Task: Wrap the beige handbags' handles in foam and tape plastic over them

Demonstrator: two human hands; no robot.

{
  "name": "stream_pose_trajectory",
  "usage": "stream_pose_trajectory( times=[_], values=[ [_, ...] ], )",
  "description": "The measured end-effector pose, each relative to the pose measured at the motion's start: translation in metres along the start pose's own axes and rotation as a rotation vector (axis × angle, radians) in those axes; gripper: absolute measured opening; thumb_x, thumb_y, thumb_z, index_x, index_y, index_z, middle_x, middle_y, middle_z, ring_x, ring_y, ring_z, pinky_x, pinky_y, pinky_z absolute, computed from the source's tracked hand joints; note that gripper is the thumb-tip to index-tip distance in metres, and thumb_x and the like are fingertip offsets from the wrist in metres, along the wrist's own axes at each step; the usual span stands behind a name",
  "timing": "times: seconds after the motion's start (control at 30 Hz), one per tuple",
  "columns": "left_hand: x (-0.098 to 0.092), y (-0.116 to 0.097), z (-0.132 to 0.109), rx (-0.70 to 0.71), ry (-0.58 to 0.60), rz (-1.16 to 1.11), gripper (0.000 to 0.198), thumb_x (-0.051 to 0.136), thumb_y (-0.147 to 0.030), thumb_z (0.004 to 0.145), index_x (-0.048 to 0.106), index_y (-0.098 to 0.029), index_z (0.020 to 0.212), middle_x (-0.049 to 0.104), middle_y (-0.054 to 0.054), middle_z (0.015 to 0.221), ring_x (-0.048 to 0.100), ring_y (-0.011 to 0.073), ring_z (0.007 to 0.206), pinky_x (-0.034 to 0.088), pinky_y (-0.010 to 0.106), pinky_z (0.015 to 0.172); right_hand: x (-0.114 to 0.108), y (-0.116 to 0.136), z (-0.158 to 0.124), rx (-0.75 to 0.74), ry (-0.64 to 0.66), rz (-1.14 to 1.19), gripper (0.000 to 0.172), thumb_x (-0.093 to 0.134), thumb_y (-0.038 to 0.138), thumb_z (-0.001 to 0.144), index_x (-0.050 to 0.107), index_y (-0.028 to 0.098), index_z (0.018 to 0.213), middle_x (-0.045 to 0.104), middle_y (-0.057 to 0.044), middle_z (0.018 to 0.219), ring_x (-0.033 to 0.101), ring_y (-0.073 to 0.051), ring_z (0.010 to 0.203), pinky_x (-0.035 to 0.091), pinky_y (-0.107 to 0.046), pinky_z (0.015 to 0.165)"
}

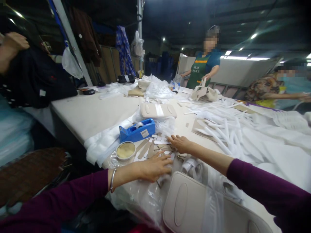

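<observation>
My left hand (153, 167) reaches over the near edge of a pile of paper tags, its fingers apart and slightly blurred. Fingers stretched, my right hand (180, 144) rests at the right side of that pile, beside the small white tags (161, 140). I see nothing held in either hand. Brown card strips (145, 148) lie loose among the tags. Just behind them stands a blue tape dispenser (137, 130), with a round tub of yellowish paste (125, 150) to its left. A beige bag (187, 202) wrapped in clear plastic lies below my right forearm.
Another beige bag (159, 110) with a white band lies behind the dispenser. White padding strips (228, 132) cover the table's right side. Clear plastic (143, 197) hangs over the near edge. A co-worker (201, 69) in a green apron handles a bag (204, 93) across the table (73, 111).
</observation>
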State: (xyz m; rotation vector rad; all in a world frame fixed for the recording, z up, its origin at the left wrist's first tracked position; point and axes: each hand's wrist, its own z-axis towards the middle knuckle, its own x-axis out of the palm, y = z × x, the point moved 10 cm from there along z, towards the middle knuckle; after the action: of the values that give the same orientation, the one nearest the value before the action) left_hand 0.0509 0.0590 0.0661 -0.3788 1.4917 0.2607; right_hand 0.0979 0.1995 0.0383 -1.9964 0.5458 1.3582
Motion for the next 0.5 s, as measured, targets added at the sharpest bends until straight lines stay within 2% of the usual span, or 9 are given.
stream_pose_trajectory(
  times=[0.07,0.17,0.3,0.4,0.5],
  values=[
    [0.0,-0.015,-0.007,0.094,0.035,-0.024,0.039,0.057,-0.014,0.072,0.055,-0.019,0.111,0.048,0.011,0.137,0.034,0.0293,0.134,0.022,0.051,0.115,-0.002,0.01,-0.002,-0.052,-0.027,-0.054,0.073,0.062,0.007,0.069,0.037,0.014,0.137,0.053,-0.018,0.12,0.055,-0.031,0.103,0.045,-0.035,0.073],
    [-0.006,-0.014,-0.019,0.077,0.015,-0.002,0.034,0.06,-0.015,0.069,0.057,-0.017,0.103,0.05,0.013,0.133,0.036,0.0296,0.132,0.02,0.048,0.116,-0.007,0.021,-0.003,-0.129,-0.061,-0.104,0.067,0.059,0.006,0.07,0.041,0.012,0.134,0.054,-0.019,0.12,0.056,-0.029,0.099,0.043,-0.034,0.074],
    [-0.007,-0.002,-0.032,0.01,-0.021,0.038,0.03,0.057,-0.015,0.073,0.056,-0.015,0.103,0.052,0.013,0.129,0.037,0.0289,0.131,0.014,0.047,0.118,-0.014,0.03,0.003,-0.199,-0.082,-0.102,0.063,0.056,0.007,0.073,0.042,0.015,0.133,0.058,-0.018,0.118,0.06,-0.025,0.089,0.041,-0.032,0.071],
    [-0.008,0.011,-0.039,-0.064,-0.038,0.045,0.028,0.059,-0.02,0.075,0.055,-0.016,0.103,0.052,0.012,0.126,0.04,0.0296,0.125,0.018,0.047,0.116,-0.02,0.036,0.013,-0.225,-0.08,-0.077,0.055,0.055,0.008,0.074,0.047,0.015,0.127,0.062,-0.016,0.106,0.061,-0.023,0.081,0.04,-0.031,0.067],
    [-0.01,0.027,-0.045,-0.176,-0.071,0.06,0.03,0.06,-0.02,0.074,0.054,-0.017,0.104,0.05,0.012,0.125,0.04,0.0304,0.122,0.024,0.048,0.112,-0.028,0.043,0.025,-0.236,-0.086,-0.046,0.05,0.053,0.008,0.076,0.047,0.013,0.125,0.063,-0.015,0.101,0.062,-0.024,0.082,0.041,-0.031,0.067]
  ],
)
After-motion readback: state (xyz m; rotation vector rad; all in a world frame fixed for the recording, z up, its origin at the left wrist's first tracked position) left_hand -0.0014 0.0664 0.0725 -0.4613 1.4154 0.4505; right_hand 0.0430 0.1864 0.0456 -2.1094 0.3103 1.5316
